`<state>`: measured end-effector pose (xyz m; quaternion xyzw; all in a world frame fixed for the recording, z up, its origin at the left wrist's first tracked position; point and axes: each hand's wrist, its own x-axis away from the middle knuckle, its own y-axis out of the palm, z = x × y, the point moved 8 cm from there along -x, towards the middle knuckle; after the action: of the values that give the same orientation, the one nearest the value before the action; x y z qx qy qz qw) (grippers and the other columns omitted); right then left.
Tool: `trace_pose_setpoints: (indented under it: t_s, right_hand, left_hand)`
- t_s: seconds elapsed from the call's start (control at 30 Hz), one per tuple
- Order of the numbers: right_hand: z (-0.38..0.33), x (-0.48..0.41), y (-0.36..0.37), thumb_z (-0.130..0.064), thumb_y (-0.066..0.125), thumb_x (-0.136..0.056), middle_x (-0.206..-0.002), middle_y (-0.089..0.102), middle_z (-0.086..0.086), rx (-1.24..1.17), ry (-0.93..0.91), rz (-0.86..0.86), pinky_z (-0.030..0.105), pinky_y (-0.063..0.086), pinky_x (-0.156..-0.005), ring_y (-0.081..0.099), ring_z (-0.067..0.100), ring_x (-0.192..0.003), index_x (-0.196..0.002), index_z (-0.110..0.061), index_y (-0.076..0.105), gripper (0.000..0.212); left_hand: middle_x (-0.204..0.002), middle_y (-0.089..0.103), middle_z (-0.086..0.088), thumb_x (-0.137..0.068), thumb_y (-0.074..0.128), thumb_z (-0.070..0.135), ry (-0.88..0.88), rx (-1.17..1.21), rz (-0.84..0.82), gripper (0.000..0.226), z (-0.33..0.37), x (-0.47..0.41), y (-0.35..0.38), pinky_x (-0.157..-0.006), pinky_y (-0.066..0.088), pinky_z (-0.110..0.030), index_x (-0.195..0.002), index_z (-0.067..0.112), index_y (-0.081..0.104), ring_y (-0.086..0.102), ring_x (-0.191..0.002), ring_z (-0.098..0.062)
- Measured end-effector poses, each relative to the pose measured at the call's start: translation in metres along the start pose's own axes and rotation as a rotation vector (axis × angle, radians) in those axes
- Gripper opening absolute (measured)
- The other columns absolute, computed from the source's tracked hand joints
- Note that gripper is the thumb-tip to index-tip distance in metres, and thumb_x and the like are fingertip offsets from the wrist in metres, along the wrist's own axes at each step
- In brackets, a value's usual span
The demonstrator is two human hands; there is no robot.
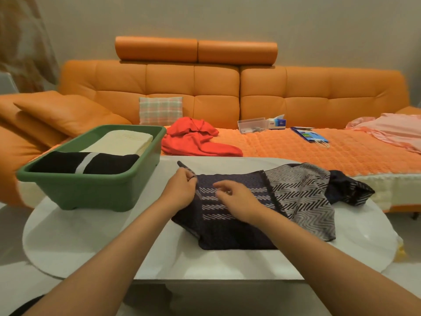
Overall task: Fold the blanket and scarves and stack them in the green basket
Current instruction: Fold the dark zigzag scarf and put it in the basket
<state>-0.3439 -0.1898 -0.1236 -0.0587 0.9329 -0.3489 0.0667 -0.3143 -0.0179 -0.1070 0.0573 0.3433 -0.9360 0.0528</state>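
Both forearms reach over the table [91, 236] to the scarf [227, 231], which lies rumpled under the hands, its grey zigzag end trailing away past the right hand [237, 201]. The left hand [180, 190] pinches a corner edge of the scarf between thumb and fingers. The right hand's fingers curl down on the striped part and seem to pinch it too. The basket [91, 185] sits just outside the left hand, holding a folded blanket [123, 140] and a dark folded scarf [84, 164]. To fold well, I judge, pull that edge taut, smooth the creases, square the corners, then bring the trailing end over.
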Motion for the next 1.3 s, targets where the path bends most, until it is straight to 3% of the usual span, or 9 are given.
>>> trace_pose_setpoints:
  t_s: [0.13,0.3,0.43,0.5,0.6,0.73,0.93,1.17,1.3]
  right_hand:
    - [0.02,0.004,-0.051,-0.023,0.049,-0.103,-0.106,0.07,0.008,-0.47,0.193,0.076,0.027,0.044,-0.05,0.063,0.017,-0.064,-0.124,-0.02,0.063,0.025]
    - [0.069,0.02,-0.103,-0.036,0.049,-0.099,-0.083,0.06,0.005,-0.5,0.41,0.135,0.026,0.037,-0.045,0.055,0.017,-0.051,-0.114,-0.013,0.063,0.03]
    - [0.108,0.04,-0.119,-0.053,0.049,-0.092,-0.073,0.056,0.01,-0.056,0.533,0.131,0.031,0.044,-0.052,0.059,0.024,-0.056,-0.098,-0.01,0.061,0.044]
    - [0.112,0.042,-0.119,-0.05,0.06,-0.086,-0.078,0.06,0.004,0.152,0.476,0.142,0.034,0.047,-0.063,0.062,0.022,-0.07,-0.091,-0.013,0.059,0.037]
    - [0.114,0.041,-0.112,-0.047,0.065,-0.084,-0.11,0.061,0.003,0.377,0.426,0.125,0.036,0.051,-0.082,0.061,0.026,-0.103,-0.122,-0.015,0.051,0.051]
    - [0.113,0.032,-0.098,-0.035,0.059,-0.093,-0.122,0.06,0.007,0.529,0.395,0.066,0.038,0.052,-0.083,0.06,0.027,-0.106,-0.133,-0.017,0.044,0.046]
    - [0.092,0.015,-0.075,-0.04,0.06,-0.09,-0.121,0.06,0.005,0.607,0.379,-0.015,0.037,0.049,-0.08,0.059,0.027,-0.106,-0.128,-0.019,0.048,0.046]
    - [0.05,-0.015,-0.02,-0.043,0.063,-0.086,-0.131,0.059,0.005,0.522,0.238,-0.125,0.039,0.049,-0.095,0.057,0.028,-0.117,-0.133,-0.019,0.051,0.054]
    - [0.027,-0.039,0.011,-0.033,0.061,-0.081,-0.134,0.057,0.006,0.517,0.208,-0.145,0.042,0.048,-0.098,0.056,0.029,-0.12,-0.136,-0.02,0.049,0.058]
  left_hand:
    - [-0.098,0.062,-0.002,-0.099,0.052,0.024,0.014,0.251,-0.06,0.009,0.052,-0.006,0.039,-0.069,0.042,-0.03,-0.101,0.016,0.057,0.059,-0.09,-0.019]
    - [-0.097,0.062,0.0,-0.1,0.052,0.03,0.134,0.277,-0.337,0.009,0.125,0.011,0.112,-0.081,0.049,-0.036,-0.093,0.026,0.055,0.06,-0.09,-0.017]
    - [-0.108,0.055,-0.002,-0.105,0.038,0.025,0.072,0.264,-0.633,0.02,0.125,0.034,0.168,-0.064,0.057,-0.029,-0.12,0.019,0.05,0.069,-0.073,-0.017]
    - [-0.116,0.059,-0.002,-0.104,0.037,0.016,0.154,0.217,-0.471,0.021,0.111,0.026,0.166,-0.076,0.06,-0.038,-0.114,0.021,0.055,0.072,-0.079,-0.017]
    - [-0.125,0.061,-0.002,-0.099,0.045,0.011,0.407,-0.086,-0.251,0.026,0.09,0.021,0.152,-0.1,0.046,-0.034,-0.119,0.021,0.058,0.06,-0.11,-0.017]
    - [-0.161,0.023,-0.002,-0.102,0.041,0.041,0.468,-0.41,-0.375,0.059,0.051,0.027,0.162,-0.121,0.017,-0.032,-0.154,0.018,0.026,0.021,-0.148,-0.019]
    - [-0.166,0.002,-0.001,-0.103,0.02,0.055,0.467,-0.779,-0.496,0.06,0.018,0.016,0.138,-0.123,0.004,-0.034,-0.157,0.035,0.002,0.001,-0.152,-0.019]
    - [-0.162,0.019,-0.003,-0.098,0.034,0.045,0.25,-0.957,-0.54,0.057,-0.03,-0.011,0.06,-0.117,0.022,-0.037,-0.153,0.034,0.023,0.028,-0.144,-0.027]
    - [-0.133,0.045,-0.008,-0.09,0.041,0.038,0.213,-0.926,-0.445,0.042,-0.037,-0.017,0.036,-0.097,0.04,-0.041,-0.13,0.027,0.045,0.047,-0.12,-0.03]
